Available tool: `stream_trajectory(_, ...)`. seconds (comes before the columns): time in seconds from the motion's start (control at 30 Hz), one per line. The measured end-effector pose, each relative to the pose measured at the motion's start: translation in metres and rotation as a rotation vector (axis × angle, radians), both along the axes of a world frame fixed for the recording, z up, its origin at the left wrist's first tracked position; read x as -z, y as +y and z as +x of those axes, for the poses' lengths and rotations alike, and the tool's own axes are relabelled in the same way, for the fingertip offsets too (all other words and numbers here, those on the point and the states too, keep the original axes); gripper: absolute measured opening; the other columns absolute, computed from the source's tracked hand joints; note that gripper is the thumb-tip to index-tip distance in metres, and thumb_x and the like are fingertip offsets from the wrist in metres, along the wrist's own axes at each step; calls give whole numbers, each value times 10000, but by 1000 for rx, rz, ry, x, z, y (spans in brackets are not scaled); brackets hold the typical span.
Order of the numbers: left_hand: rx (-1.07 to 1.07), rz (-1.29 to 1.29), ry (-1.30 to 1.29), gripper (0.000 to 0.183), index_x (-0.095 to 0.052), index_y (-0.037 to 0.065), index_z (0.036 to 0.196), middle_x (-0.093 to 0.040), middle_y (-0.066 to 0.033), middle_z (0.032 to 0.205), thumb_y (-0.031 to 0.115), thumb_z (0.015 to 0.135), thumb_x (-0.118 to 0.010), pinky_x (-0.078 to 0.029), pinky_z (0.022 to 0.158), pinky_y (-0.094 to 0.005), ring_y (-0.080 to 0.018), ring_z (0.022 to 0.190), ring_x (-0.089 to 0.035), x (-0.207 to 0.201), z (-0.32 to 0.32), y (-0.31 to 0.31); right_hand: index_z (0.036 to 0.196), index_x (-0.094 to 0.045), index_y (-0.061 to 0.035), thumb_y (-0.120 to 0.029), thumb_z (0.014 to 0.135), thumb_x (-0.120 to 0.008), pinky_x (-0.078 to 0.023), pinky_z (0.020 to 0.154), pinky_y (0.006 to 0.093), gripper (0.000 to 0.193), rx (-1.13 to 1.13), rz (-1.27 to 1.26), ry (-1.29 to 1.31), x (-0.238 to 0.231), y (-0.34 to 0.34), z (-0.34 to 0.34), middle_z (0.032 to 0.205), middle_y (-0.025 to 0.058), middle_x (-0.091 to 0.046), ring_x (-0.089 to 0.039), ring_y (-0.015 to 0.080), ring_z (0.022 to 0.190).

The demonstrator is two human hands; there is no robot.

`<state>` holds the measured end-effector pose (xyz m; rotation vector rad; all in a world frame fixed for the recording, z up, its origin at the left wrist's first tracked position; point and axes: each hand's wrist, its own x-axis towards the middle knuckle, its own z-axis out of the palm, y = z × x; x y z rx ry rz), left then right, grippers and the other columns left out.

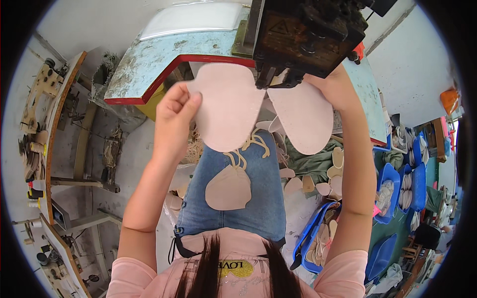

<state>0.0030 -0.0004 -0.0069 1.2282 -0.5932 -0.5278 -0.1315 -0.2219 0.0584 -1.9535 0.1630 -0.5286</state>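
My left hand [178, 107] pinches the left edge of a pale pink, insole-shaped piece [226, 107], thumb on top. That piece reaches to the foot of a dark sewing-type machine head [308, 39]. On the machine's other side a second pale pink insole-shaped piece [304, 119] slants down to the right. My right hand [328, 85] grips its upper right edge; the machine head hides part of the fingers. The two pieces come close together under the machine's foot. A smaller pinkish piece [228, 188] with cream cords lies on my jeans.
A worn light-blue table [169, 57] with a red edge surrounds the machine. Blue bins [387, 193] stand at the right, and a blue basket [303, 248] of sole-shaped pieces sits beside my leg. Other machines on wooden stands [64, 129] line the left.
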Motion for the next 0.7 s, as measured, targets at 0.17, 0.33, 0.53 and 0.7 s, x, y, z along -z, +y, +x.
stream_trajectory(0.17, -97, 58, 30, 194, -513, -3, 973, -565, -34, 815, 88, 854, -389, -416, 663, -223, -91, 753, -523, 33, -12, -8, 787, -576, -14, -121, 741, -596, -351, 457, 164, 119, 138, 143, 6, 9, -4, -14, 584, -37, -515, -448, 12, 510)
stream_trajectory(0.33, 434, 712, -929, 284, -538, 8, 963, -529, -135, 808, 123, 707, -576, -400, 723, -335, -267, 781, -497, 158, -75, 49, 797, -536, 23, -103, 741, -621, -408, 520, 185, 162, 164, 66, 80, 18, 29, -24, 718, 27, -573, -510, 54, 596)
stream_trajectory(0.53, 245, 293, -415, 270, -552, -25, 956, -569, -103, 828, 167, 766, -562, -393, 714, -315, -214, 793, -514, 87, -34, 4, 761, -493, -24, -129, 790, -577, -329, 509, 149, 138, 338, 50, -131, 41, 58, -25, 655, -32, -493, -422, 7, 585)
stream_trajectory(0.7, 406, 216, 99, 232, -595, -39, 851, -598, -58, 748, 184, 796, -561, -423, 588, -239, -91, 655, -536, -13, -20, -26, 722, -442, -38, -210, 843, -500, -290, 515, 169, 218, 358, -22, -110, 63, 70, -19, 627, -56, -385, -324, 21, 595)
